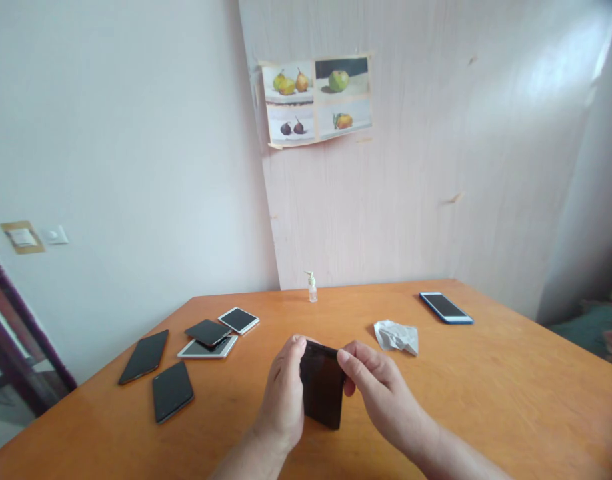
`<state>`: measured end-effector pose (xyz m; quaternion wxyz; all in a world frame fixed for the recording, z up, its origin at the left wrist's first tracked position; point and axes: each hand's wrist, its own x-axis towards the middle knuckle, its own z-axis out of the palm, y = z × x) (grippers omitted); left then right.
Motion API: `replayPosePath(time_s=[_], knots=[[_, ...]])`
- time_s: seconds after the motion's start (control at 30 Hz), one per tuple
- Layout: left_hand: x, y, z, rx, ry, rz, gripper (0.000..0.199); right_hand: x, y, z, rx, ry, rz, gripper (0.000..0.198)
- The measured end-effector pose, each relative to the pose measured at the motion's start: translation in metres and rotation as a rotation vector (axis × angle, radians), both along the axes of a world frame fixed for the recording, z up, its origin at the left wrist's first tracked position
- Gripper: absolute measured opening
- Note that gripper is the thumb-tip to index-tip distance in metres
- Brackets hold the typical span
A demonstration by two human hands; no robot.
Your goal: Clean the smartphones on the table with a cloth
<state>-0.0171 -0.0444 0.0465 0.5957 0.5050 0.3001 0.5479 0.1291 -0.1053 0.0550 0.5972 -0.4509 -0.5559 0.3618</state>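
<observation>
A black smartphone [322,387] stands upright between my hands, its dark screen side turned toward me. My left hand [285,393] is closed round its left edge, with the thumb along the upper left corner. At the upper right corner, my right hand [373,380] pinches the phone between thumb and fingers. The fingers behind the phone are hidden. To the right, beyond my right hand, lies a crumpled grey-white cloth or tissue [397,337].
Several phones lie at the left of the wooden table [466,413], including a black phone [173,392] and a white-framed phone [239,320]. A blue-cased phone [445,308] lies far right. A small pump bottle [312,288] stands at the back, below a fruit poster [317,101].
</observation>
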Motion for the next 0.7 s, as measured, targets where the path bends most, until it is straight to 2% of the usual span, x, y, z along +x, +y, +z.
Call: replayPosePath(time_s=[0.47, 0.7], knots=[[0.0061, -0.0017, -0.0045, 0.018, 0.046, 0.098, 0.041, 0.0007, -0.0001, -0.0009, 0.015, 0.004, 0.031, 0.043], [0.0061, -0.0003, -0.0055, 0.036, 0.043, 0.069, 0.039, 0.0021, 0.0033, -0.0017, -0.041, 0.089, 0.056, 0.040]])
